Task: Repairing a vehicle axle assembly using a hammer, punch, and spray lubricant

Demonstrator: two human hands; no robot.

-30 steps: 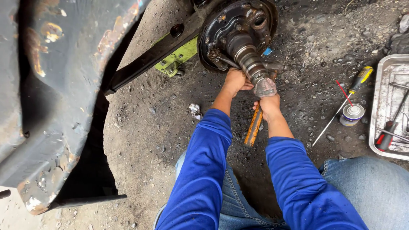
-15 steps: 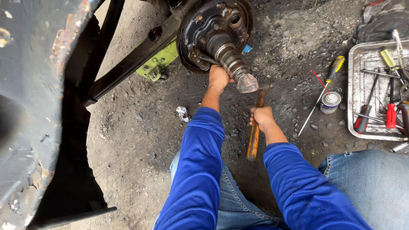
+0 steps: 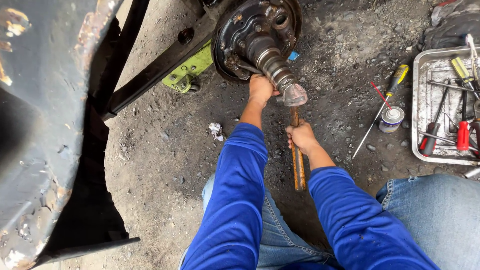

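On oily dirt, my left hand (image 3: 261, 90) gripped the hub (image 3: 260, 37); my right hand (image 3: 301, 136) clutched a hammer (image 3: 298, 160), poised to strike squarely.

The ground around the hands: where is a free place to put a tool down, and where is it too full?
Free: the dirt between the crumpled paper and the left sleeve, and the strip between the screwdriver and the right hand. Crowded: the metal tray, full of tools, and under the hub, where the left hand works.

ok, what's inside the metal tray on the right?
The metal tray holds screwdrivers: a red-handled one, a yellow-handled one, plus loose metal rods. The tray's right part is cut off by the frame edge.
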